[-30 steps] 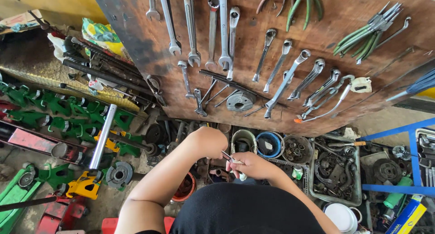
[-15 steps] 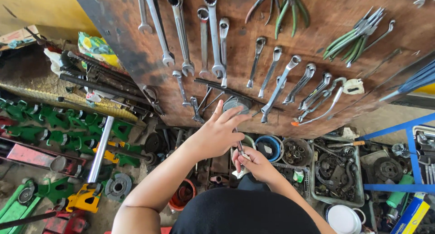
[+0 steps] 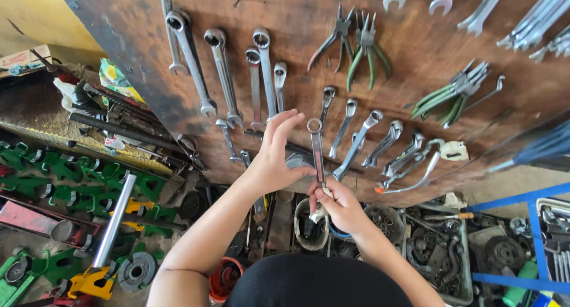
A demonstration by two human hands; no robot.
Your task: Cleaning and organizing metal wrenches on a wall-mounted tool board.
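Metal parts are held in a grey tray point(image 3: 460, 265). A wrench point(image 3: 316, 149) is clasped upright by the right hand point(image 3: 341, 209); the left hand point(image 3: 276, 152), open, rests beside it.

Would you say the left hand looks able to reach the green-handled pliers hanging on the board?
Probably yes: the left hand is raised, fingers open, against the board, and nothing blocks the way up to the green-handled pliers.

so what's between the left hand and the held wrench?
Nothing. In the head view the left hand touches the wrench directly, thumb against its shaft; the right hand holds its lower end.
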